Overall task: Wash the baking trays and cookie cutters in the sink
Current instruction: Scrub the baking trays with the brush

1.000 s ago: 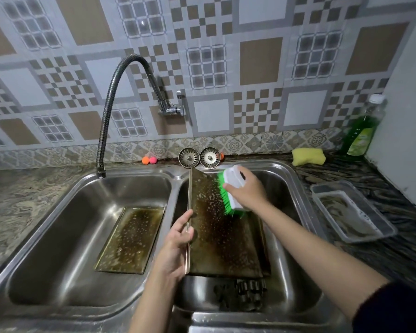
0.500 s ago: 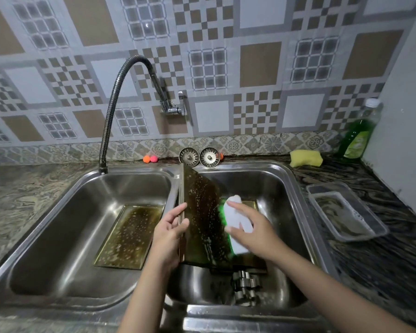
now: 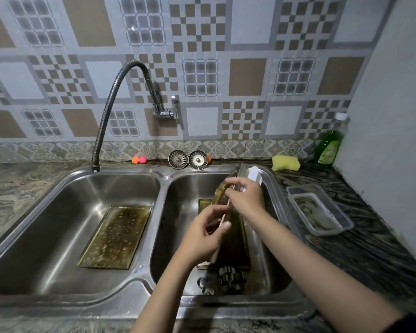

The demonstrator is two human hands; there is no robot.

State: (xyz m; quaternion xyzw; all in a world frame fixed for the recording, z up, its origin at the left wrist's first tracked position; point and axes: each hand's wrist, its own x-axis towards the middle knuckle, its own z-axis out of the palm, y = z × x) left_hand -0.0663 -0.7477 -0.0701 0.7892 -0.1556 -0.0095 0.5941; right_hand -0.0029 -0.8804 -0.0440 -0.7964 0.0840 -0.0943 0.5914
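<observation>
Golden baking tray (image 3: 235, 239) edge-on (face hidden) between left hand (image 3: 203, 235), right hand (image 3: 246, 198).

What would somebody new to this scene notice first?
Probably the two hands over the right sink basin: the left hand and right hand together grip a greasy baking tray tipped up on edge. Next, a second spotted tray lying flat in the left basin, and dark cookie cutters clustered at the right basin's near end.

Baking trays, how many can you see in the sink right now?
3. One tray lies flat in the left basin, one lies on the right basin's floor, and one is held on edge above it by both hands. Others may be hidden beneath.
</observation>
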